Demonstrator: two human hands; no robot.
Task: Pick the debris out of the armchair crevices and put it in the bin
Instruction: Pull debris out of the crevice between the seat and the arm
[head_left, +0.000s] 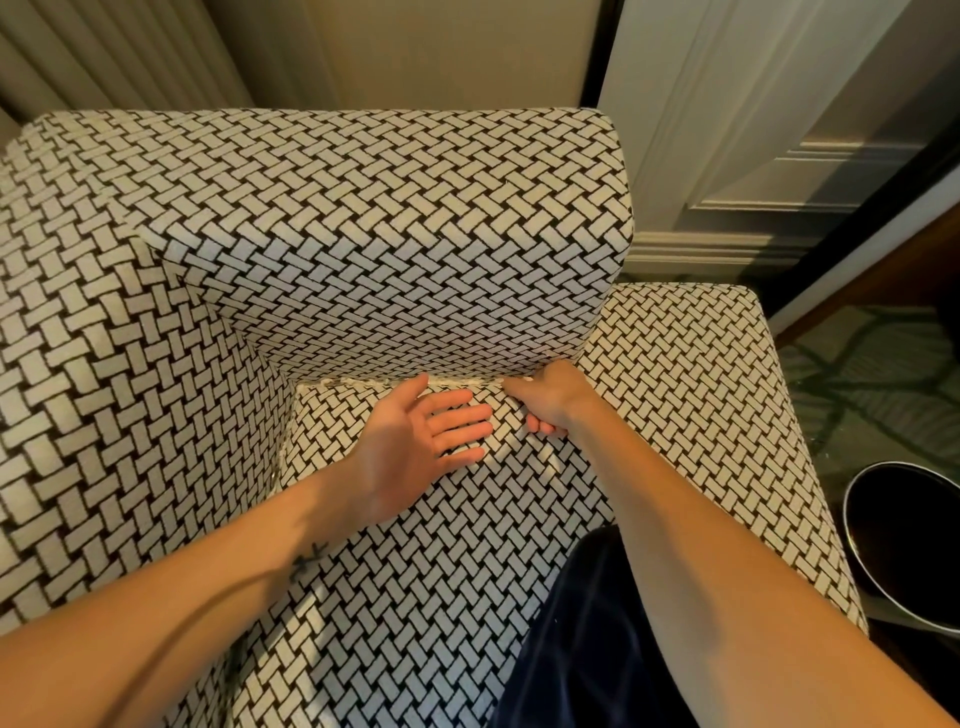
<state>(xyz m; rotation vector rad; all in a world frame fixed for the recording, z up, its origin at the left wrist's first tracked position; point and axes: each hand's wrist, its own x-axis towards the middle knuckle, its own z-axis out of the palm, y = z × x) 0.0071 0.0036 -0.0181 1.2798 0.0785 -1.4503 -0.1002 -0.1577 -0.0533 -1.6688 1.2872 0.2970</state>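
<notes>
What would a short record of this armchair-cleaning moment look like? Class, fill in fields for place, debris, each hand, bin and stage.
place: armchair with a black-and-white basket-weave cover
debris: pale crumbs lining the crevice between back cushion and seat
left hand: open, palm up, held over the seat just in front of the crevice, nothing in it
right hand: fingertips at the crevice on the crumbs; a grip cannot be confirmed
bin: dark, round, on the floor beside the right armrest
stage: crumbs remain in the crevice

The back cushion (395, 249) and right armrest (691, 395) walled the far crevice (395, 383); the near seat (415, 571) lay open.
</notes>
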